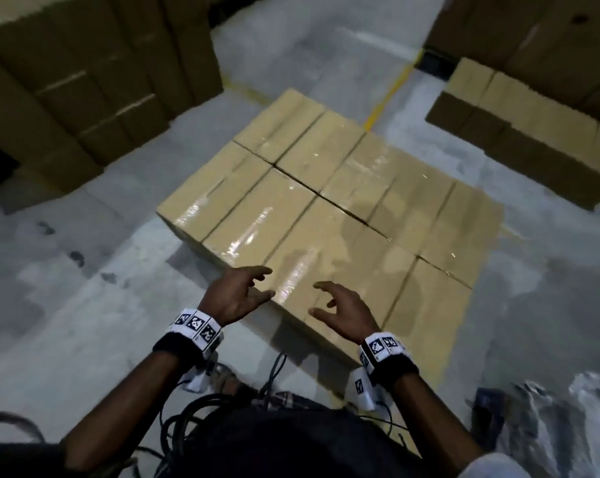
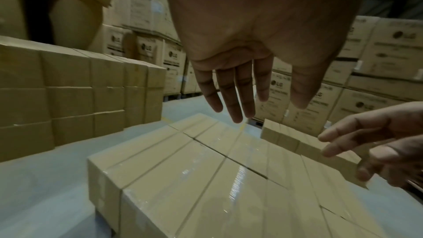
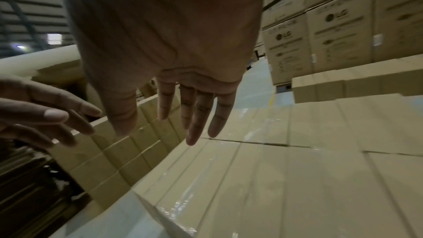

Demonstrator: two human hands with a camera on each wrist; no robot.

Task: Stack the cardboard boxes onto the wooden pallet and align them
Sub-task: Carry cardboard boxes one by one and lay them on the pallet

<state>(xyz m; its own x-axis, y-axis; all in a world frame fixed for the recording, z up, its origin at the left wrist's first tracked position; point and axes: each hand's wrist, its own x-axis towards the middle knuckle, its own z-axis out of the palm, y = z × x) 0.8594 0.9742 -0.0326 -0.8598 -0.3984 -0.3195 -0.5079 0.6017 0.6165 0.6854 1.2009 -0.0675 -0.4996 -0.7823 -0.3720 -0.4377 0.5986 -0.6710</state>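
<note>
Hands (image 1: pixel 284 301) both open, empty, hovering over near taped box (image 1: pixel 329 274). Press flat, square edges against neighbours.

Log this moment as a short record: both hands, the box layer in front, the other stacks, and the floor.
left hand: open, fingers spread, above near box edge
right hand: open, holding nothing
box layer: taped cardboard boxes, packed side by side, tops level
pallet: hidden under boxes
other stacks: taller stack at left, low row at right
floor: grey concrete, yellow line
</note>
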